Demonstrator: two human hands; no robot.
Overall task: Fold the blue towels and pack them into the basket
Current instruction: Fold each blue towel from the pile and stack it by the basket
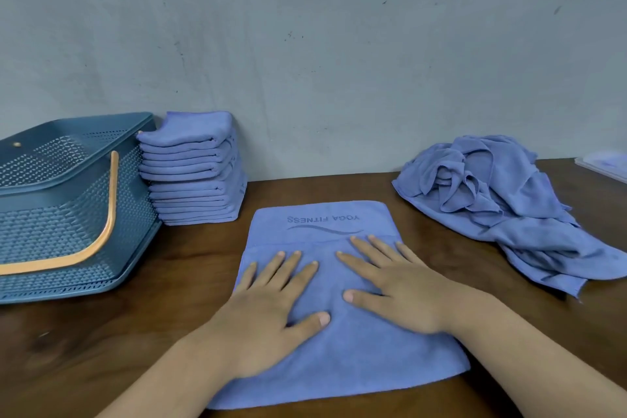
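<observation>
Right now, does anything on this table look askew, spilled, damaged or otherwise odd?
Only mildly: the stack of folded towels is uneven, its upper half shifted toward the basket. The crumpled towel heap is simply unfolded work. Left hand and right hand lie flat on the Yoga Fitness towel; nothing looks spilled or damaged.

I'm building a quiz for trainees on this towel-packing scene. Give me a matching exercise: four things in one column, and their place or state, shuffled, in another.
1 basket
2 folded stack
3 crumpled pile
4 flat towel

A pressed under left hand and right hand
B loose heap, far right
C teal, far left
D neat, beside the basket

Pairs: 1-C, 2-D, 3-B, 4-A
</observation>
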